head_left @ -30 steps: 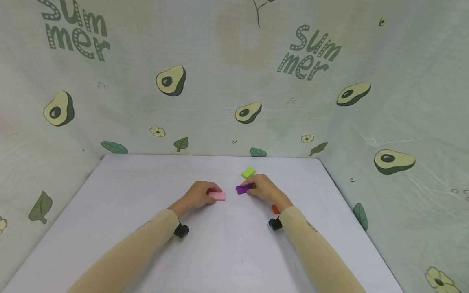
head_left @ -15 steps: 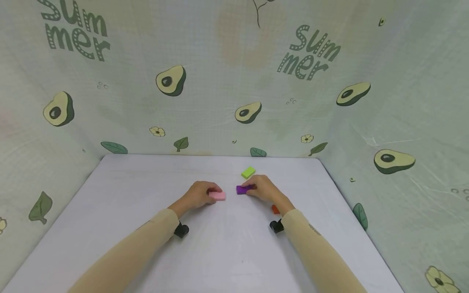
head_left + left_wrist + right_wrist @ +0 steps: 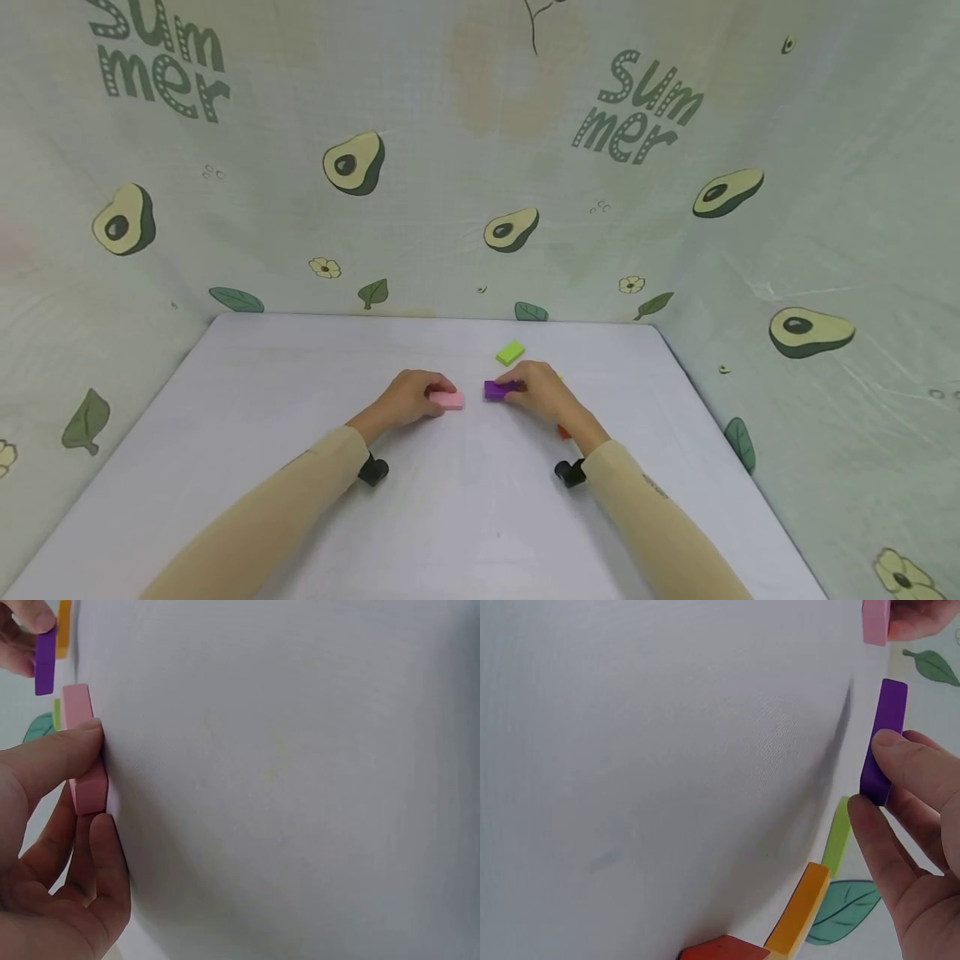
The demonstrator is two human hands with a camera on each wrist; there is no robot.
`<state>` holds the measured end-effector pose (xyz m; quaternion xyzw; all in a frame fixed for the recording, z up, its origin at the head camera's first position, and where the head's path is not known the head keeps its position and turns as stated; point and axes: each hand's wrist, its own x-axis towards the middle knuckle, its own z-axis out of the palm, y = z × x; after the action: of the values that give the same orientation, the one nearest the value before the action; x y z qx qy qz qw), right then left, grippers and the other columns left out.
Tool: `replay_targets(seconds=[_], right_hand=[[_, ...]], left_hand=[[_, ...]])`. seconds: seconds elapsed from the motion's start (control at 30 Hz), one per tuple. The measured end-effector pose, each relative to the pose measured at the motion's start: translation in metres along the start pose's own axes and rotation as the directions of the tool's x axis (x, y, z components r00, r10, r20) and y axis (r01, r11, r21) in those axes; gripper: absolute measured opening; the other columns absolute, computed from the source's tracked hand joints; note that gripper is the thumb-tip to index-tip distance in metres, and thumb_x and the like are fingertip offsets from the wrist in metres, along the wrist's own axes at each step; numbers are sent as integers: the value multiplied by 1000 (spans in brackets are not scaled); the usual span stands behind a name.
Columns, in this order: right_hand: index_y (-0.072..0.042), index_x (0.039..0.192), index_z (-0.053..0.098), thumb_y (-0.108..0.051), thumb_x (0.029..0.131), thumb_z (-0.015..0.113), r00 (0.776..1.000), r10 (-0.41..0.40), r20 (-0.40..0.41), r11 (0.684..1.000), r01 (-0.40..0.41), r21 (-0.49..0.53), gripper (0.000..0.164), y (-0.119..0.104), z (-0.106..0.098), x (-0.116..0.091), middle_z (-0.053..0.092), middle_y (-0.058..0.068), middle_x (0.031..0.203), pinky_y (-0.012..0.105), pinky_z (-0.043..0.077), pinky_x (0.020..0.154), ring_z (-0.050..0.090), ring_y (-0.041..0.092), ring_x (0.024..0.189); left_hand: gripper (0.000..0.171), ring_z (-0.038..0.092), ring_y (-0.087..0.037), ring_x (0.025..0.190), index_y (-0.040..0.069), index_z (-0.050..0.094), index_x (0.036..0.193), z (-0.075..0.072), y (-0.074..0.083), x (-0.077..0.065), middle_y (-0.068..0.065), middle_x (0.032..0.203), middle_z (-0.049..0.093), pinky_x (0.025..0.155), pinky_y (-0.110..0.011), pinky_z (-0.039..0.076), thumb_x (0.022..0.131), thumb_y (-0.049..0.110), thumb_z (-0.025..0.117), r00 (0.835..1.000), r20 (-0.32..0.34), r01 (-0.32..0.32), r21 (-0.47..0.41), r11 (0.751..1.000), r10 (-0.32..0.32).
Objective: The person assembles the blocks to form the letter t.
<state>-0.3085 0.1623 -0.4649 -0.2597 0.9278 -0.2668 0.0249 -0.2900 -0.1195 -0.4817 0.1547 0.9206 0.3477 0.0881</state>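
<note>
My left hand pinches a pink rectangular block at the middle of the white table. In the left wrist view the thumb lies across the pink block's face, and the block rests at the tabletop. My right hand holds a purple block between thumb and fingers. The right wrist view shows the purple block raised off the table, its shadow falling beside it. A short gap separates the facing ends of the two blocks.
A lime green block lies behind the right hand. An orange block and a red block lie near the right wrist, mostly hidden in the head view. A printed cloth hangs around the table.
My right hand has come slightly toward the body and right, and the purple block has turned more level with the pink one. The left hand keeps its place.
</note>
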Motion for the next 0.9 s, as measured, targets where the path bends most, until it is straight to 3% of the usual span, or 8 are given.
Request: replay_targets(seconds=[0.37, 0.9], right_hand=[[-17, 122, 82, -9, 94, 81, 1000, 21, 3, 999, -21, 25, 28, -13, 4, -1, 78, 0, 122, 42, 57, 101, 69, 20, 115], [-13, 122, 81, -5, 95, 79, 999, -29, 22, 999, 28, 46, 28, -21, 11, 1, 79, 3, 121, 42, 58, 102, 71, 23, 116]], left_hand=[[33, 61, -20, 110, 20, 78, 121, 1, -3, 1, 1, 122, 74, 106, -44, 52, 91, 8, 83, 1000, 1, -10, 5, 1000, 10], [32, 62, -19, 110, 21, 78, 122, 0, -5, 1, 2, 122, 74, 106, -45, 52, 92, 9, 83, 1000, 7, -24, 3, 1000, 24]])
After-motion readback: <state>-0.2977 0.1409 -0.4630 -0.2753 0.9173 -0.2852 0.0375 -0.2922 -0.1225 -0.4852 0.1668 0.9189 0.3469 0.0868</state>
